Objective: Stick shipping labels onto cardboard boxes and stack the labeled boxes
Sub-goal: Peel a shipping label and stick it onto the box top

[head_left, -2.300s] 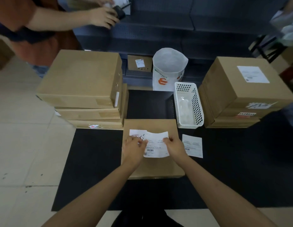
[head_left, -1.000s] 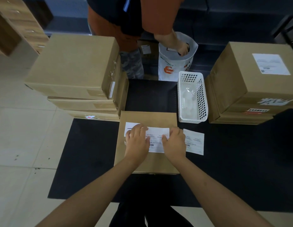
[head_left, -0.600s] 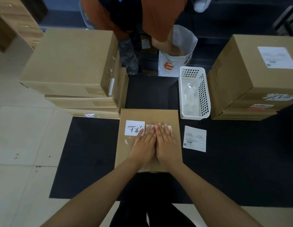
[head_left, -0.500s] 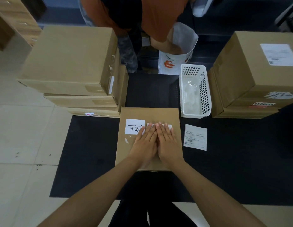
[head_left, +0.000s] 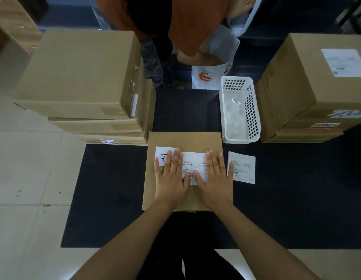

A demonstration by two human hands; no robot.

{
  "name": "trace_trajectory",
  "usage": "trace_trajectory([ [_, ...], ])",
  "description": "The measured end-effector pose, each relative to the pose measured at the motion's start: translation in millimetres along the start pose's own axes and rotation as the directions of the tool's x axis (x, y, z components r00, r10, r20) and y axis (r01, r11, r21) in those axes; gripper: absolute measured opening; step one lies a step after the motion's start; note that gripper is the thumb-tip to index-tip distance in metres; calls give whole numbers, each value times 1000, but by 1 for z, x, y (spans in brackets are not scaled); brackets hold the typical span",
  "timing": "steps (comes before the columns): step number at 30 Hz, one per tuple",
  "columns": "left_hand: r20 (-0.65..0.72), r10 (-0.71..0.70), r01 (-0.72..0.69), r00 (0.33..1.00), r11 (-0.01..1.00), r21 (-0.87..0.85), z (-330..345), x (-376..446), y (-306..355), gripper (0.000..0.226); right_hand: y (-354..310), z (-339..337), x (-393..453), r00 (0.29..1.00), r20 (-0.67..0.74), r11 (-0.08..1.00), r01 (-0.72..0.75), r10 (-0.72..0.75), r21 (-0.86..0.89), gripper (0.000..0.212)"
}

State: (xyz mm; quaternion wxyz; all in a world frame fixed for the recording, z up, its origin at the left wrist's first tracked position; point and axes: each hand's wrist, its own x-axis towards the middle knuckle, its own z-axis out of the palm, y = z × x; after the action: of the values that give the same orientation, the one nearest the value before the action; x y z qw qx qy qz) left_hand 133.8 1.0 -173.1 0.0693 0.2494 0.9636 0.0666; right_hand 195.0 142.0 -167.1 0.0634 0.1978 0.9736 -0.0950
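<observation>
Ur left hand flat, fingers straight, pressing shipping label | ur right hand same, other side | label on flat box, mid worktop | 2nd label beside box, rt | labeled stack far rt.

Matt brown cardboard box under my palms, smooth white paper label on it; dark matt mat beneath, perforated white plastic basket beside, glossy pale floor tiles.
</observation>
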Motion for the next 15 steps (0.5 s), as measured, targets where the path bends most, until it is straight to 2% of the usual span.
trace_trajectory([
  [6,-39,6,-7,999,1000,-16,0,-1,-2,68,-3,2,1,999,-50,1000,7,-6,6,76],
  [8,-46,94,-95,995,995,-14,-3,-2,-3,65,-4,-2,-1,994,-94,998,64,-63,6,68],
  [11,-11,310,-310,951,950,25,-5,-9,-5,63,-5,-1,-5,954,-42,955,295,-296,-23,59],
  [13,23,357,-357,934,933,41,-2,-13,-9,65,-2,4,-10,939,8,939,344,-344,-19,60],
  [15,34,345,-346,938,936,69,-1,-14,-11,66,1,5,-10,946,22,946,323,-323,-24,59],
])
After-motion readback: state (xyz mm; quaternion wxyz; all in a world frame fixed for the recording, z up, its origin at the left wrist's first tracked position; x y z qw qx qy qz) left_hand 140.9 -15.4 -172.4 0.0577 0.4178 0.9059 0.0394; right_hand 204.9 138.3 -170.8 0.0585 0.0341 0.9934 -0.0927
